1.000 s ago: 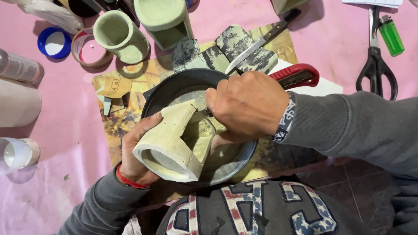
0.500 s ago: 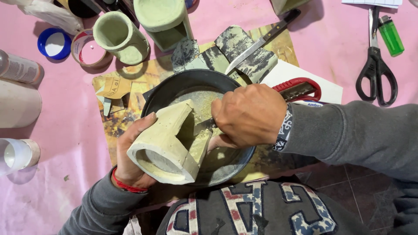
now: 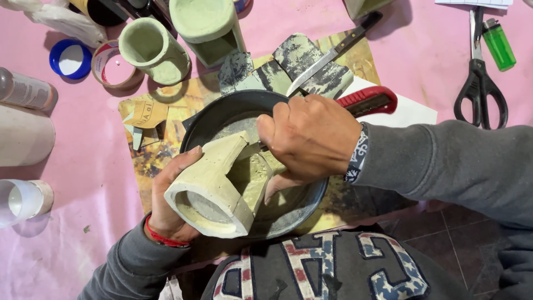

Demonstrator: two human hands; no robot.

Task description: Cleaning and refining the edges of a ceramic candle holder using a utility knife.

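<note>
A dark round pan [image 3: 222, 114] held pale grey-green residue. Over it the left hand [image 3: 166, 205] gripped a hollow pale-green cast block [image 3: 214, 186], while the right hand [image 3: 311, 139] was clenched around a tool pressed to the block's side. Since half a second earlier, the block had tilted slightly. Two green cups [image 3: 152, 50] stood on the pink tabletop [image 3: 78, 139].

Hands [image 3: 311, 141] on cement mould [image 3: 214, 186] over pan [image 3: 208, 119]

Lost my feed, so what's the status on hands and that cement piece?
Left hand grips pale hollow cement piece over dark pan. Right hand closed at its side; tool hidden. Knife, scissors lie apart.
</note>
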